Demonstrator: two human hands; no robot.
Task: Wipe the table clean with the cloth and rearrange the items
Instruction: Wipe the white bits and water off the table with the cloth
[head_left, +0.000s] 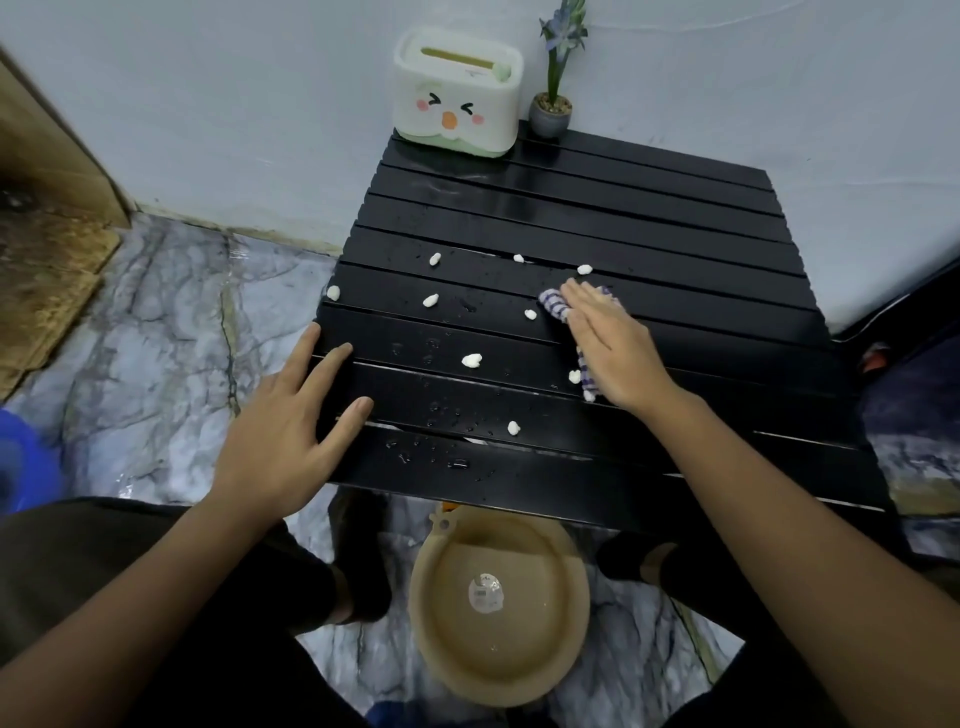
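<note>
A black slatted table (649, 228) carries several small white crumbs (471, 359) and water drops. My right hand (608, 343) lies flat on a purple-and-white striped cloth (551, 303), pressing it onto the middle of the table; most of the cloth is hidden under the palm. My left hand (291, 421) rests with fingers spread on the table's left front edge, holding nothing. A white tissue box with a cartoon face (457, 93) and a small potted plant (553, 111) stand at the table's far edge by the wall.
A beige plastic basin (431, 587) sits on the marble floor under the table's front edge, between my legs. A wall runs behind the table. A blue object (21, 447) is on the floor at far left, and a dark object (898, 322) is at right.
</note>
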